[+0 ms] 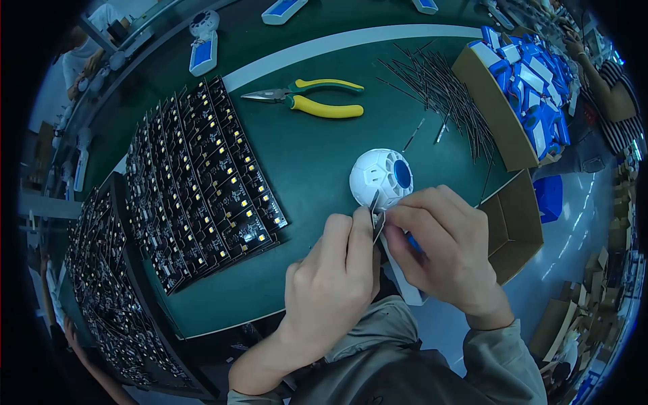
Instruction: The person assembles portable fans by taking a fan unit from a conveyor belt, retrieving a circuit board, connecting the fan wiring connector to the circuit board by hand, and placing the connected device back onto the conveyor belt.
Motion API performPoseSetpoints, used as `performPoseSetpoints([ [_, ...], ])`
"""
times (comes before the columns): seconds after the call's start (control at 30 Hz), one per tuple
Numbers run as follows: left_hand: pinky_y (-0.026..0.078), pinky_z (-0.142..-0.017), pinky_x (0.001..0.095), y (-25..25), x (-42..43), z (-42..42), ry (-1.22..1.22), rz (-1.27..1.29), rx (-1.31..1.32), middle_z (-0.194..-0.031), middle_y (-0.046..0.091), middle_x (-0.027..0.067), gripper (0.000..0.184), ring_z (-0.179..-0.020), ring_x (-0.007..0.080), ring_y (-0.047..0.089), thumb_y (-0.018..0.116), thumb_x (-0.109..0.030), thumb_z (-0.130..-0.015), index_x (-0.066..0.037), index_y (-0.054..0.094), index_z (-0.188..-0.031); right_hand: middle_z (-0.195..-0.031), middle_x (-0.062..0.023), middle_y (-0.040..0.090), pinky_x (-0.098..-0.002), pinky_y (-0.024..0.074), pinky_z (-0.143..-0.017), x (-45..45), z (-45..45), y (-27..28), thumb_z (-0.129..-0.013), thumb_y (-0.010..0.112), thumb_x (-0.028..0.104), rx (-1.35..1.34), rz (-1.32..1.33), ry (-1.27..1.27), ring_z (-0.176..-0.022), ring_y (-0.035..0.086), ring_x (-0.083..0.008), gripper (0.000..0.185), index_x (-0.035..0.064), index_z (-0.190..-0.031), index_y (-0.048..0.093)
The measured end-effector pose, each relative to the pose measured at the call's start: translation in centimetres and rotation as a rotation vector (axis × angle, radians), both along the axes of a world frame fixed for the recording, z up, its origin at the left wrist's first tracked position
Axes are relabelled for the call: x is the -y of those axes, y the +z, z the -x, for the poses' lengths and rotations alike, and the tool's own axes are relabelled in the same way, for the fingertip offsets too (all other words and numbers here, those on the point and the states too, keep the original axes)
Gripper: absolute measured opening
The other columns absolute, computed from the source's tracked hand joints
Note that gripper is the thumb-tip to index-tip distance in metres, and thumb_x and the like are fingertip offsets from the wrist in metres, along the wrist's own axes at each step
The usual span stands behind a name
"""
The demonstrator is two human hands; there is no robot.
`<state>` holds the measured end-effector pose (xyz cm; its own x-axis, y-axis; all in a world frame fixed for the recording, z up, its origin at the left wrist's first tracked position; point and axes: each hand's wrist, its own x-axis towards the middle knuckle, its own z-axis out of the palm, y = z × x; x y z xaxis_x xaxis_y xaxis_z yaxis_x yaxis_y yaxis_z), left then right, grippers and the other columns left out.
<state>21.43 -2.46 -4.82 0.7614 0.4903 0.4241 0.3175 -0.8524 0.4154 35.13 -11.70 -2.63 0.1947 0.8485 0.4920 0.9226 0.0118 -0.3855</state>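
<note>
Pinch grip going on: left hand (331, 280) has its thumb and forefinger squeezed together on a thin metallic piece (379, 227), no real gap between the fingertips. Right hand (449, 243) is right up against it, fingers curled and tips brought in close, but I honestly can't tell whether it's got hold of that same piece or something tiny beside it. Too small to say what the piece is, either.

Call that pinch the centre of the dial, 12 being straight away from the person. White round device (371, 177) sits just beyond the fingertips at 12, blue disc (402, 173) on its 1 o'clock side. A white handle (408, 287) runs beneath the right hand and pokes out around 5.

Rest of the bench: yellow-and-green pliers (327, 108) lying at 11, nose aimed left. Loose pile of thin dark strips (445, 81) at 1, a few strays off it. Cardboard box (496, 111) at roughly 1:30, heaped with blue-and-white parts (533, 77), and another cardboard box (516, 229) at 3. Black circuit boards (209, 182) with little yellowish LEDs fill 9 to 10, with a dark rack (121, 229) holding more boards out past them near 8:30. One blue-and-white unit (203, 54) lies way out at 10:30.
</note>
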Motion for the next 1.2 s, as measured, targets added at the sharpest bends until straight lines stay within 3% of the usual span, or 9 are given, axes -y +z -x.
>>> performPoseSetpoints([
  [0.53, 0.047, -0.046, 0.0336, 1.2, -2.0, 0.4, -0.185, 0.088, 0.063, -0.081, 0.056, 0.0086, 0.027, -0.055, 0.0226, 0.059, 0.070, 0.003, -0.079, 0.004, 0.064, -0.104, -0.085, -0.0095, 0.067, -0.0326, 0.0497, -0.058, -0.8, -1.6, -0.5, -0.071, 0.074, -0.008, -0.053, -0.071, 0.117, -0.067, 0.062, -0.0256, 0.023, 0.0034, -0.088, 0.064],
  [0.63, 0.048, -0.047, 0.0352, 1.2, -2.1, 0.7, -0.197, 0.134, 0.060, -0.081, 0.055, 0.0092, 0.027, -0.057, 0.0242, 0.061, 0.070, 0.001, -0.080, 0.003, 0.064, -0.105, -0.089, -0.0075, 0.062, -0.0338, 0.0506, -0.062, -0.6, -1.5, -0.5, -0.073, 0.077, 0.002, -0.163, -0.003, 0.165, -0.076, 0.062, -0.0258, 0.023, 0.0035, -0.093, 0.065],
  [0.7, 0.050, -0.049, 0.0362, 1.7, -2.0, 0.9, -0.178, 0.181, 0.013, -0.084, 0.055, 0.0100, 0.026, -0.059, 0.0262, 0.062, 0.070, -0.004, -0.083, 0.003, 0.064, -0.107, -0.098, -0.0138, 0.060, -0.0381, 0.0515, -0.074, 0.3, 0.6, 0.0, -0.074, 0.081, 0.008, -0.192, 0.050, -0.155, -0.088, 0.062, -0.0308, 0.041, 0.0029, -0.110, 0.061],
  [0.73, 0.051, -0.049, 0.0361, 2.0, -1.6, 1.2, -0.143, 0.184, -0.027, -0.086, 0.054, 0.0107, 0.026, -0.059, 0.0270, 0.062, 0.070, -0.007, -0.084, 0.004, 0.063, -0.107, -0.105, -0.0188, 0.057, -0.0405, 0.0507, -0.082, 1.1, 1.6, 0.3, -0.073, 0.083, 0.013, -0.152, 0.115, -0.229, -0.095, 0.060, -0.0339, 0.067, 0.0014, -0.130, 0.050],
  [0.9, 0.054, -0.054, 0.0403, 5.2, -2.5, 2.2, -0.197, 0.346, -0.196, -0.087, 0.053, 0.0144, 0.038, -0.062, 0.0307, 0.064, 0.068, -0.020, -0.090, 0.008, 0.059, -0.114, -0.107, -0.0167, 0.058, -0.0374, 0.0517, -0.082, 0.9, 3.0, 0.4, -0.077, 0.078, 0.009, -0.491, 0.446, -0.250, -0.093, 0.061, -0.0280, 0.080, -0.0016, -0.144, 0.035],
  [1.0, 0.057, -0.060, 0.0384, 9.1, -5.8, 4.2, 0.037, 0.260, -0.130, -0.098, 0.063, 0.0182, 0.047, -0.071, 0.0325, 0.069, 0.074, -0.031, -0.088, 0.004, 0.060, -0.116, -0.109, -0.0095, 0.059, -0.0303, 0.0488, -0.087, -0.8, 0.6, 0.6, -0.085, 0.070, 0.007, -1.139, 0.277, -0.084, -0.099, 0.059, -0.0150, 0.072, 0.0019, -0.147, 0.033],
  [1.1, 0.057, -0.069, 0.0316, 10.8, -15.9, 4.0, 0.436, 0.311, 0.052, -0.087, 0.072, 0.0155, 0.042, -0.077, 0.0204, 0.071, 0.069, -0.033, -0.091, 0.005, 0.069, -0.107, -0.112, -0.0135, 0.062, -0.0311, 0.0481, -0.088, -5.9, -1.8, 3.2, -0.088, 0.071, 0.018, -0.959, 0.157, 0.025, -0.101, 0.060, -0.0174, 0.071, 0.0017, -0.146, 0.034],
  [1.17, 0.055, -0.087, 0.0428, 8.5, -24.9, 3.5, 0.617, 0.162, -0.004, -0.098, 0.072, 0.0227, 0.050, -0.097, 0.0371, 0.070, 0.064, -0.040, -0.090, 0.005, 0.068, -0.111, -0.114, -0.0160, 0.063, -0.0338, 0.0483, -0.088, -12.2, -4.0, 5.2, -0.089, 0.069, 0.026, -0.913, 0.201, 0.001, -0.101, 0.061, -0.0201, 0.069, 0.0004, -0.145, 0.038],
  [1.2, 0.053, -0.095, 0.0437, 7.4, -28.9, 3.2, 0.656, 0.223, -0.127, -0.115, 0.069, 0.0225, 0.063, -0.110, 0.0378, 0.066, 0.067, -0.049, -0.086, 0.003, 0.064, -0.121, -0.116, -0.0174, 0.063, -0.0354, 0.0485, -0.087, -15.9, -5.3, 5.7, -0.090, 0.068, 0.029, -0.879, 0.224, -0.062, -0.101, 0.062, -0.0219, 0.069, -0.0001, -0.145, 0.039],
])
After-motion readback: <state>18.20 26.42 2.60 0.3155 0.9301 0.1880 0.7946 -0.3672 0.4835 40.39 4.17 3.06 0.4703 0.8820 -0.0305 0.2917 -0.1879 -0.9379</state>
